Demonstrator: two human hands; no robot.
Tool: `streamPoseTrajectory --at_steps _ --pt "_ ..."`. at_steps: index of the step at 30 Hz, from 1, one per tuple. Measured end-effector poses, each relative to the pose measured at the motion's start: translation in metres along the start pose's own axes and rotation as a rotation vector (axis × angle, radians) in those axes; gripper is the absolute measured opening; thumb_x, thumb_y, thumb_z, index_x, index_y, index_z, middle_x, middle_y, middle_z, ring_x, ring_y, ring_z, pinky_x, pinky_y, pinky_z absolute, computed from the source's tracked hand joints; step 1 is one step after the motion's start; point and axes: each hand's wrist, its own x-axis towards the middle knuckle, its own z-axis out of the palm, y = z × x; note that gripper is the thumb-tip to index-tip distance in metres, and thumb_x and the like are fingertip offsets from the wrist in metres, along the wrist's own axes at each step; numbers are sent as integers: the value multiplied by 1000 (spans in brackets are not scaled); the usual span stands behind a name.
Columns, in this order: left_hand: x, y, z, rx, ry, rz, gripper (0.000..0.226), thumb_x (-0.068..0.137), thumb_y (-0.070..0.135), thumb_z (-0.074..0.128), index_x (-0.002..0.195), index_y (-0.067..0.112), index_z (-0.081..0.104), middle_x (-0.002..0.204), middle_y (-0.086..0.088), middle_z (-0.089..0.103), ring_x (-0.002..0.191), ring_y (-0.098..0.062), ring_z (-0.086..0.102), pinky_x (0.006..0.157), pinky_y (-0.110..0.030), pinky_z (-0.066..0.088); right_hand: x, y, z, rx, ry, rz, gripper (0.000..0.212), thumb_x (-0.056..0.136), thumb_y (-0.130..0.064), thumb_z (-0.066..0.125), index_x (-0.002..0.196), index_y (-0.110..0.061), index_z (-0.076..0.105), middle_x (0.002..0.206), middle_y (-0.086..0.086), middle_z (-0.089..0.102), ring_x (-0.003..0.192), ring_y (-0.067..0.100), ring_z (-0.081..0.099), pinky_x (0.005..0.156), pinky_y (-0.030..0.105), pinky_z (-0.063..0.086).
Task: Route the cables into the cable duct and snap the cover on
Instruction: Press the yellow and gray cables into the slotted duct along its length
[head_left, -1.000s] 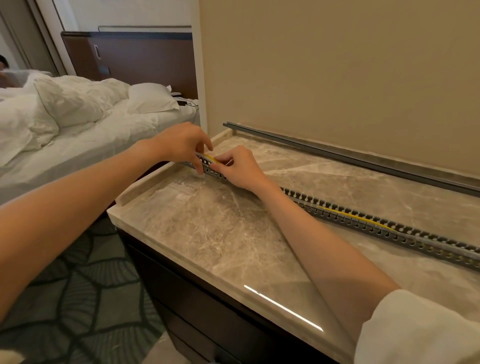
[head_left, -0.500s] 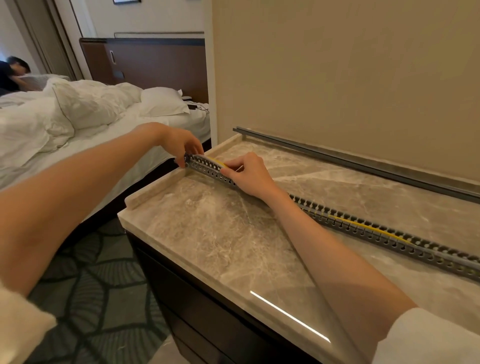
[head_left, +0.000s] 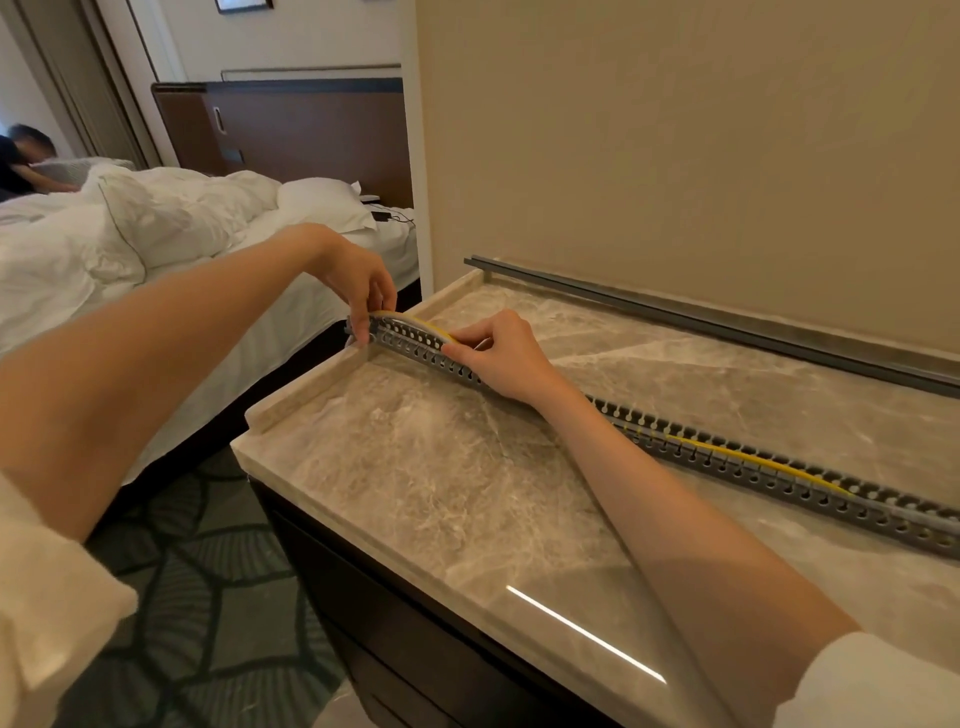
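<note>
- A long grey slotted plastic cable duct (head_left: 727, 457) lies diagonally across the beige marble countertop (head_left: 426, 478), its far end at the raised left edge.
- A thin yellow cable (head_left: 753, 460) runs inside the duct and bows up above the channel near the left end.
- The left hand (head_left: 358, 280) pinches the duct's left end, fingertips closed on it and the cable.
- The right hand (head_left: 506, 356) grips the duct just beside it, fingers closed over the slotted wall.
- A long dark grey cover strip (head_left: 727, 327) lies along the countertop's back edge, touching the tan wall (head_left: 675, 156), well apart from the duct.
</note>
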Motion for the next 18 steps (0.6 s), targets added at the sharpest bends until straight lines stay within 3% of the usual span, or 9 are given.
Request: streamPoseTrajectory --at_steps 3,9,18 --pt "0 -2 -1 7 19 -8 32 59 11 86 86 18 69 82 0 73 76 -12 65 70 -19 46 0 1 0 9 -6 0 14 84 -24 67 92 -19 77 79 10 75 65 15 57 68 41 53" --pt "2 -6 -3 33 97 -35 46 58 24 88 97 19 64 83 0 70 77 -14 61 73 -23 47 2 3 1 27 -7 3 14 84 -25 67 95 -21 77 78 2 75 62 9 56 66 39 53" --pt "2 -15 1 32 182 -48 33 58 33 87 82 21 68 75 3 68 73 -14 58 68 -22 47 1 3 1 22 -14 -5 16 85 -25 66 98 -23 76 75 -6 72 60 4 54 66 35 51"
